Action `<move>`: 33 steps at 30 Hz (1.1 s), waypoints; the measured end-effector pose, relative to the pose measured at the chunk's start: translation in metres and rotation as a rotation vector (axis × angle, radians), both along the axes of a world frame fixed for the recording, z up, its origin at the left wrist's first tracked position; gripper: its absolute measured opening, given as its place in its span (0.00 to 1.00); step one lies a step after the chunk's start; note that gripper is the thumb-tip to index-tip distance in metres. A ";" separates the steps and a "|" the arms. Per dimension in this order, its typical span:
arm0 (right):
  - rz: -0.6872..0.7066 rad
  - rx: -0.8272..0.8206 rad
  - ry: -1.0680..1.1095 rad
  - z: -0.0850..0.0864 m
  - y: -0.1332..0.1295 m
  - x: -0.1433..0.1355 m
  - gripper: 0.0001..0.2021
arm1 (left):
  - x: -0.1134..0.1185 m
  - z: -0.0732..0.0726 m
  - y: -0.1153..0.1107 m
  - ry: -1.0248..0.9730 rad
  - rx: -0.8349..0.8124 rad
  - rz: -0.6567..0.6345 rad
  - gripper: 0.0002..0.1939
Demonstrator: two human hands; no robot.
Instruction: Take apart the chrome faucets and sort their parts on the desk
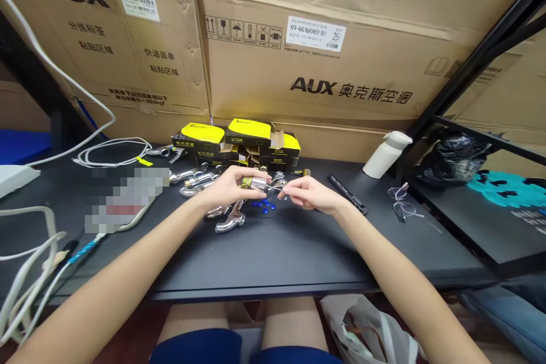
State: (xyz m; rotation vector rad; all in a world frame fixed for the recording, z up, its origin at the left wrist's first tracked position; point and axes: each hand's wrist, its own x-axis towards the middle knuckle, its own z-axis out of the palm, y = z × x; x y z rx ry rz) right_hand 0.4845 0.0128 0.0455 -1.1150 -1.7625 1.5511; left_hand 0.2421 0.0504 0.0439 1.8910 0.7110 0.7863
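Note:
My left hand (232, 186) is wrapped round a short metal cylinder (258, 183), shiny at its right end and yellowish-green at its left, held above the dark table (273, 261). From the right, my right hand (303, 192) pinches a thin metal rod (275, 188) whose left end meets the cylinder's right end. Several small blue caps (265, 211) lie on the table just below the cylinder. A curved chrome faucet part (230, 223) rests below my left hand, with more chrome parts (198, 179) to the left and behind.
Black and yellow boxes (247, 132) are stacked behind my hands. A white bottle (386, 154), a long black object (346, 193) and a thin coiled cable (403, 207) are to the right. White cables (32, 273) run along the left. Large cardboard (256, 74) stands at the back.

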 end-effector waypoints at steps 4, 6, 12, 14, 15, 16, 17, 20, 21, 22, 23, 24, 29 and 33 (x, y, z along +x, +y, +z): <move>0.041 -0.024 0.044 -0.002 0.001 0.001 0.18 | 0.001 -0.001 0.001 -0.017 -0.022 -0.006 0.24; 0.051 -0.017 0.057 -0.002 0.001 0.001 0.18 | 0.001 -0.001 0.001 -0.022 -0.033 -0.003 0.24; 0.028 0.027 0.050 -0.002 0.000 0.002 0.19 | 0.000 0.002 -0.003 -0.030 -0.071 0.010 0.23; 0.018 0.038 0.046 -0.001 -0.001 0.001 0.19 | 0.000 0.002 -0.003 -0.034 -0.080 0.013 0.23; 0.012 0.045 0.042 -0.001 -0.001 0.001 0.19 | 0.000 0.001 -0.002 -0.037 -0.084 0.013 0.24; 0.007 0.052 0.037 -0.001 -0.001 0.000 0.19 | 0.000 0.001 -0.002 -0.041 -0.086 0.012 0.24; 0.004 0.060 0.030 -0.001 -0.001 0.000 0.20 | 0.000 0.000 -0.002 -0.044 -0.086 0.008 0.24; 0.007 0.076 0.001 -0.001 -0.001 0.001 0.20 | 0.000 -0.001 0.000 -0.045 -0.072 -0.007 0.23; 0.008 0.078 -0.007 -0.001 -0.001 0.001 0.21 | 0.000 -0.001 0.000 -0.041 -0.069 -0.012 0.23; 0.009 0.080 -0.012 -0.001 -0.001 0.001 0.21 | 0.000 -0.001 0.000 -0.035 -0.069 -0.015 0.23; 0.011 0.081 -0.012 -0.001 -0.001 0.001 0.20 | 0.000 -0.001 0.001 -0.030 -0.073 -0.016 0.23; 0.012 0.082 -0.010 -0.002 -0.001 0.001 0.20 | 0.000 -0.001 0.001 -0.028 -0.079 -0.016 0.23; 0.024 0.055 -0.025 -0.002 0.000 0.000 0.18 | 0.000 -0.003 0.002 -0.027 -0.083 -0.020 0.23; 0.023 0.008 -0.031 -0.001 0.000 0.001 0.19 | 0.001 -0.004 0.001 -0.030 -0.077 -0.026 0.22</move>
